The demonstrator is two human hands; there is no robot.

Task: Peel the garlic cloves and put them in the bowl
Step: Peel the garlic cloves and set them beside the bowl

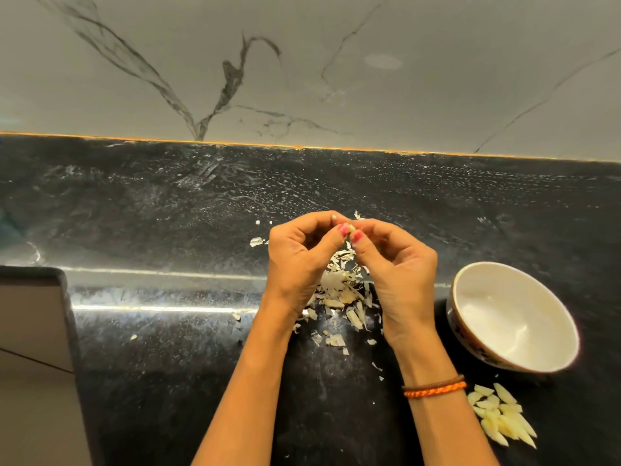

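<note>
Fingertips of left hand (299,253) and right hand (396,264) together pinch one small pale garlic clove (351,227), up-left of the white round ceramic bowl (514,317), above papery peel scraps (339,297).

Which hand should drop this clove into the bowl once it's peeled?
Probably the right hand. Both hands pinch the garlic clove, but the white bowl sits on the right side, so the left hand would have to cross over.

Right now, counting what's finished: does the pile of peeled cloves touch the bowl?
Apart. The head view shows bare black counter between the peeled cloves and the bowl.
</note>
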